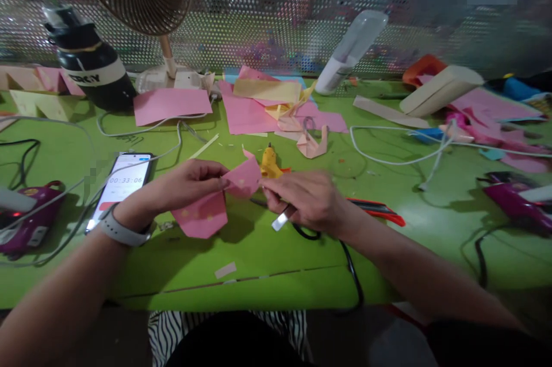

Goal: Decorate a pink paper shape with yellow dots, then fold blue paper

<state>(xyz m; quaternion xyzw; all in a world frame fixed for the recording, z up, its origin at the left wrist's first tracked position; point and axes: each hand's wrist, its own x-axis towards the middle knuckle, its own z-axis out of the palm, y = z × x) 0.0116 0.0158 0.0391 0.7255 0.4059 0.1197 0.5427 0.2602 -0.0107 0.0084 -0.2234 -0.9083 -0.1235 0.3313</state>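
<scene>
With my left hand [187, 183], I am holding a piece of pink paper [244, 176] by its left edge; the thumb and the first finger are closing narrow on it, thumb on the near side. The paper is standing in the air between my two hands, a little above the green table [280, 275]. At its right edge, the fingertips of my right hand [308, 197] are touching it or almost touching; they are blurring, so I cannot tell if they are pinching the paper. The lower fingers of this hand are curling around a shiny strip [280, 221], whose end is sticking out below them, towards me.

Under my left fingers, a wider pink sheet [202, 214] is hanging or lying; I cannot tell whether it is joining the upper piece. Just behind the paper, a yellow tool [269, 163] with a dark tip is resting. The red cutter [379, 211] is lying beside my right forearm, and the phone [121, 186] is lying near my left wrist, its screen glowing.
</scene>
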